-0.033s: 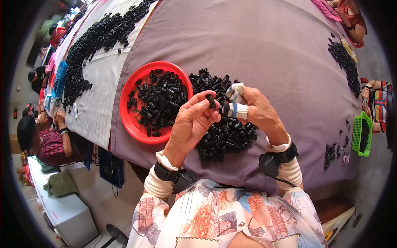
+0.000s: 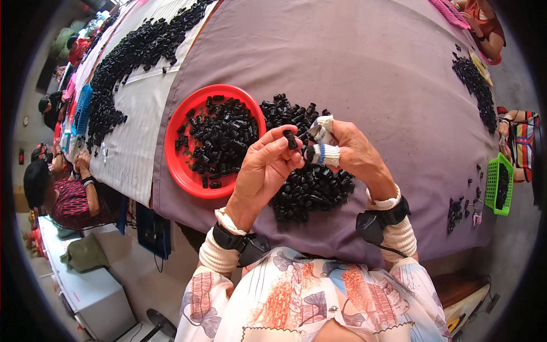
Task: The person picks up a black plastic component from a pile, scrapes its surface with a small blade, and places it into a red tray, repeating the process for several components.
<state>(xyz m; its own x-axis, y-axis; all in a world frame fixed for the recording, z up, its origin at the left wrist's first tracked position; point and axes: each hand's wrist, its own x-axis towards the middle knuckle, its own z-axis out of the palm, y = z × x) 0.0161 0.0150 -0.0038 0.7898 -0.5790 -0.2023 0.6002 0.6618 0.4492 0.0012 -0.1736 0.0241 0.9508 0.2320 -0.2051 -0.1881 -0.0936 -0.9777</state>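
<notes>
My left hand (image 2: 263, 162) pinches a small black plastic part (image 2: 290, 140) upright between thumb and fingers. Close on its right is my right hand (image 2: 359, 149), with white cloth covers (image 2: 326, 154) on its thumb and forefinger. Those fingers are curled, and a dark tip shows at the thumb; whether something is held there is hidden. A heap of similar black parts (image 2: 313, 191) lies under and around both hands. Left of the heap, a round red tray (image 2: 175, 162) holds many more of these parts (image 2: 225, 134).
A purple-grey cloth (image 2: 364, 51) covers the table. Black parts (image 2: 128, 62) spread over a white cloth at left, and another pile (image 2: 476, 91) lies far right. A green basket (image 2: 491, 188) stands at the right edge. Co-workers sit at both sides.
My right hand's covered fingers have shifted very slightly left. The part in my left hand and everything else look the same.
</notes>
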